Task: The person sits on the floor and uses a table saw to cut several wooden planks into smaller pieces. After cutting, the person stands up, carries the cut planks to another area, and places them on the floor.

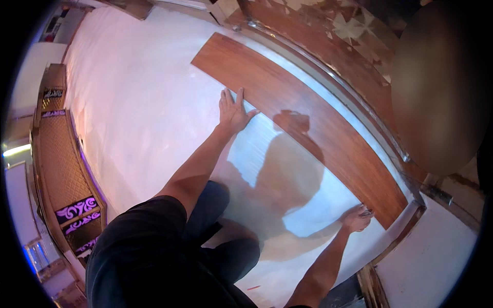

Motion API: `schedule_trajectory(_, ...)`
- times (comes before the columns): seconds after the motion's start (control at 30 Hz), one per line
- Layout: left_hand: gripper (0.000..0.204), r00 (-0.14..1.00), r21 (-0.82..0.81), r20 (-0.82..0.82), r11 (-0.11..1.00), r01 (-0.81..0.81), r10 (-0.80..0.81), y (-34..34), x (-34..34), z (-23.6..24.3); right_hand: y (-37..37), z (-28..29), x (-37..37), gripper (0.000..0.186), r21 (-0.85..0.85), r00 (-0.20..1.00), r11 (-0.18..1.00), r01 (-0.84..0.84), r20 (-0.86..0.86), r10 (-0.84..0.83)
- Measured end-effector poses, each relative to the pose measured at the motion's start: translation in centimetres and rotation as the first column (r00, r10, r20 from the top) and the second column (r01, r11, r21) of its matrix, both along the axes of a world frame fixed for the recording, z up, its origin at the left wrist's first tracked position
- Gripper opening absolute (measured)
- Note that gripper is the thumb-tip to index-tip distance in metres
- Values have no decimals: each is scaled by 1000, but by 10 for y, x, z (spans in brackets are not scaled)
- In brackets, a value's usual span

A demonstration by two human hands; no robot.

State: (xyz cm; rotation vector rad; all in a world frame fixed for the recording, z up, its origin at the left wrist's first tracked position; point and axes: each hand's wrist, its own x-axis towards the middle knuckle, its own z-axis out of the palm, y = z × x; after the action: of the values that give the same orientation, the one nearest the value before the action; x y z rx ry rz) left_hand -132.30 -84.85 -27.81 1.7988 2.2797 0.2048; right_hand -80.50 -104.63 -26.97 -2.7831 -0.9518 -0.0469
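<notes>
A long reddish-brown wood floor plank (328,138) lies flat on a white sheet-like floor covering (138,92). My left hand (235,110) rests at the plank's near long edge, fingers spread, the tips touching the wood. Toward the plank's right end, my right hand (355,219) is closed at the same edge. Something small and dark shows at its fingertips, too small to name. Shadows of my head and arms fall over the plank and the covering.
Beyond the plank runs a metal-edged threshold track (318,61). A large blurred brown rounded shape (439,87) blocks the upper right. At left stands a brown lattice-patterned panel (61,159) with purple scrollwork. A broken wooden frame edge (372,287) sits lower right, beside a white panel (431,246).
</notes>
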Motion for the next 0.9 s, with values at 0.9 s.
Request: schedule_trajectory(0.9, 72, 990, 185, -116, 977, 103, -82, -19, -39, -14, 35, -5, -25, 54, 258, 991, 957, -130, -7, 137)
